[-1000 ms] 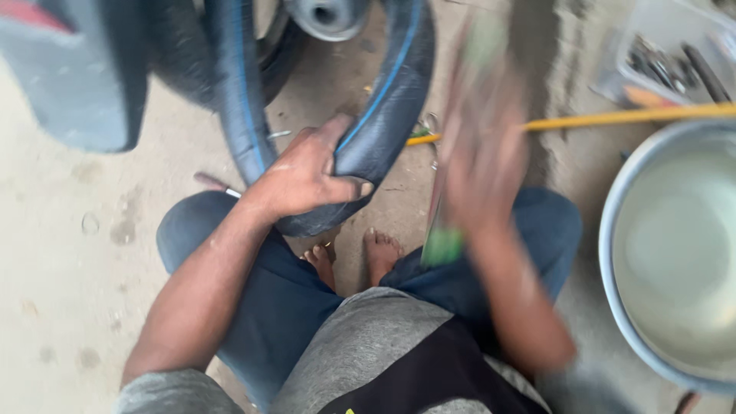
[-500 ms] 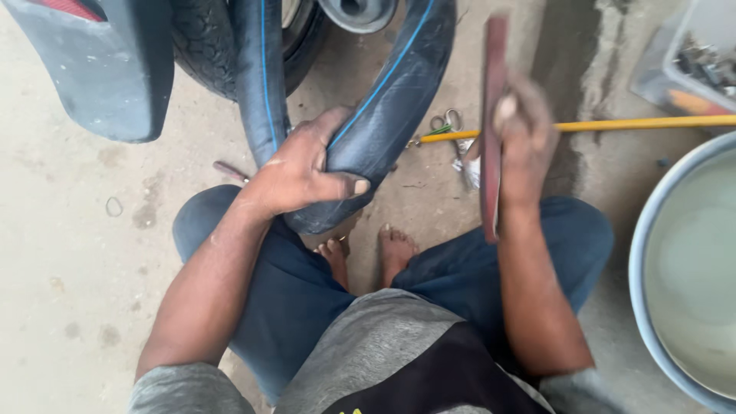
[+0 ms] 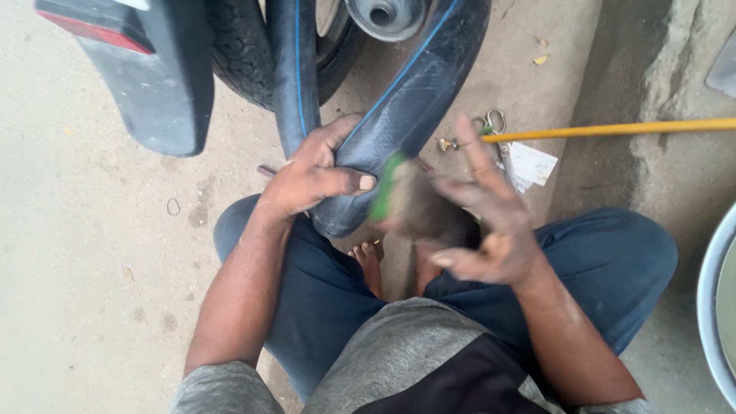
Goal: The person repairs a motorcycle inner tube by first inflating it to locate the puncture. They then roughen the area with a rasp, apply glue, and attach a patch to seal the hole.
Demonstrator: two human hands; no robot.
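Observation:
A black rubber inner tube (image 3: 414, 84) with a thin blue line hangs in a loop down from a wheel toward my lap. My left hand (image 3: 314, 172) grips the tube at the bottom of the loop, thumb across its front. My right hand (image 3: 479, 215) is blurred with motion just right of that spot. It holds a flat dark tool with a green end (image 3: 387, 188) against the tube's lower end. I squat on the ground, and my bare toes (image 3: 368, 257) show between my knees.
A tyre on its wheel (image 3: 245, 54) and a dark mudguard with a red reflector (image 3: 146, 77) stand at the top left. A yellow rod (image 3: 613, 129), scissors (image 3: 494, 123) and a paper scrap (image 3: 533, 163) lie on the concrete. A metal basin's rim (image 3: 709, 307) shows at the right edge.
My right hand came down from holding the tool upright on the right and now moves it fast at the tube's lower end. The left hand keeps its grip on the tube.

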